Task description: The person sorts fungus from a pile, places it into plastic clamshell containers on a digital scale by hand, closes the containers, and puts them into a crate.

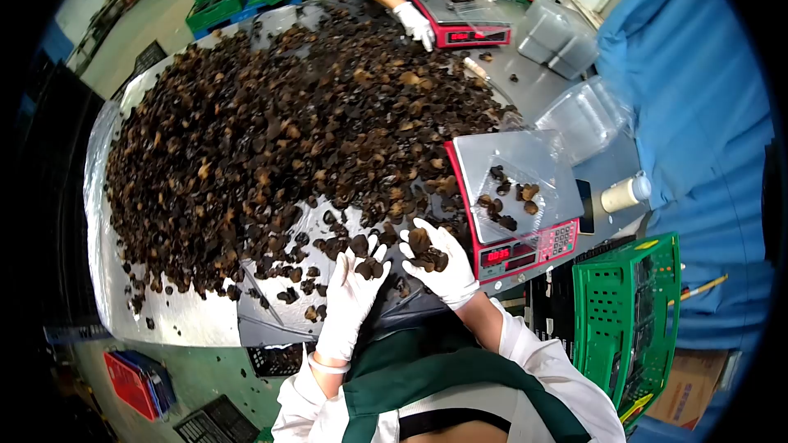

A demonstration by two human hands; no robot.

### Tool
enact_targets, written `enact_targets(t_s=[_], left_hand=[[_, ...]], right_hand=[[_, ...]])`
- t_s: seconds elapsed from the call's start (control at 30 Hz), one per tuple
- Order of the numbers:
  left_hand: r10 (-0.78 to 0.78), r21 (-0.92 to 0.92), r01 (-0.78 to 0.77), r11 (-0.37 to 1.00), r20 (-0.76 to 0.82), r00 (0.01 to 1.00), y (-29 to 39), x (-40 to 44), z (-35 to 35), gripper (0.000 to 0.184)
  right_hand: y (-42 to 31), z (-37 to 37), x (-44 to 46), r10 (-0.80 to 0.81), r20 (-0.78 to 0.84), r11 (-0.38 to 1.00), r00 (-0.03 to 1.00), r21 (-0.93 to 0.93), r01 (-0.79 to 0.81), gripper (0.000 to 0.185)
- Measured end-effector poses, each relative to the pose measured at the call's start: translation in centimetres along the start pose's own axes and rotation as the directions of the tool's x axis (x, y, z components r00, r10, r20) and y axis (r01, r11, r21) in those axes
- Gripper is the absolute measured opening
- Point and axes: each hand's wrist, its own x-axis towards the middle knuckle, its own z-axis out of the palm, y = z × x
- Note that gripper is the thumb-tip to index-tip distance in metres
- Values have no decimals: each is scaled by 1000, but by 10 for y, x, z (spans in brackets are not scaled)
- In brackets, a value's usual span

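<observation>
White gloves cover both my hands at the table's near edge. My left hand (351, 295), palm up, cups dark brown mushrooms (369, 268) with its fingers partly curled. Facing it, my right hand (453, 277) holds a small bunch of similar mushrooms (430, 259) against its fingers. Just beyond both hands spreads a large pile of mushrooms (271, 131). Right of my right hand stands a red digital scale (525, 250) with a lit display. A clear plastic tray (538, 176) with several mushrooms in it rests on the scale's plate.
Across the table, another person's gloved hand (416, 26) is beside a second red scale (472, 35). Clear plastic containers (583, 119) are stacked at the right, near a white bottle (624, 194). A green crate (607, 299) stands at my right. Blue curtain (698, 115) hangs beyond.
</observation>
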Motion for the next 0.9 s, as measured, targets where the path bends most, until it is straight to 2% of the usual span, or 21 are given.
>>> enact_targets(t_s=[0.03,0.07,0.1,0.17,0.23,0.3,0.37,0.4,0.43,0.47,0.57,0.6,0.63,0.67,0.7,0.73,0.77,0.8,0.83,0.87,0.9], left_hand=[[-16,9,16,1000,49,999,-4,5,10,52],[-29,18,27,999,97,995,-9,10,22,56],[-35,56,28,998,119,992,-15,15,38,61],[-67,92,50,994,197,978,-33,33,66,63],[-60,159,14,987,291,955,-61,50,99,61],[-124,237,34,971,375,919,-94,68,122,61],[-153,467,-4,884,297,943,-107,59,159,53],[-119,639,-202,742,422,899,-117,67,152,51],[-129,741,-397,542,540,831,-119,69,150,50],[-150,816,-480,322,545,825,-119,63,144,53],[-12,773,-634,14,634,773,-98,43,105,39],[80,778,-613,-137,626,776,-81,38,89,33],[171,773,-569,-282,624,763,-62,34,72,27],[313,782,-508,-362,615,724,-44,34,48,23],[429,834,-400,-380,542,723,-26,31,22,23],[463,827,-334,-452,537,705,-7,30,-4,29],[470,800,-187,-571,505,724,6,29,-23,36],[471,798,-131,-589,471,746,13,27,-35,42],[422,767,-104,-633,455,784,18,26,-44,42],[397,743,-107,-661,466,791,20,27,-57,38],[373,718,-109,-687,477,795,22,28,-66,35]], right_hand=[[-18,4,-4,113,53,903,992,411,-125,48],[-37,10,-12,82,-84,958,993,281,-56,49],[-54,14,-17,-60,-156,994,986,81,73,46],[-97,21,-22,-201,-138,975,970,63,212,36],[-124,-7,-20,-392,-196,918,899,-156,366,31],[-155,-12,-17,-497,-337,860,800,-314,402,28],[-170,-27,-20,-626,-249,732,739,-515,446,29],[-175,-42,-18,-688,-189,602,701,-688,405,30],[-180,-54,-17,-738,-113,441,665,-827,348,30],[-185,-62,-20,-714,-91,415,694,-854,314,30],[-191,-68,-25,-739,-101,333,666,-914,231,21],[-192,-54,-29,-777,-45,245,628,-941,235,17],[-189,-44,-33,-776,-53,250,628,-941,229,17],[-185,-35,-36,-769,12,188,640,-951,244,16],[-179,-23,-38,-756,78,125,650,-957,261,17],[-169,-4,-36,-703,147,52,696,-965,257,18],[-155,5,-30,-637,225,14,737,-953,303,17],[-135,8,-24,-565,216,88,796,-944,319,18],[-121,23,-16,-471,321,18,822,-928,373,19],[-103,24,-4,-404,471,-57,784,-869,492,19],[-85,30,6,-342,465,69,816,-854,516,18]])
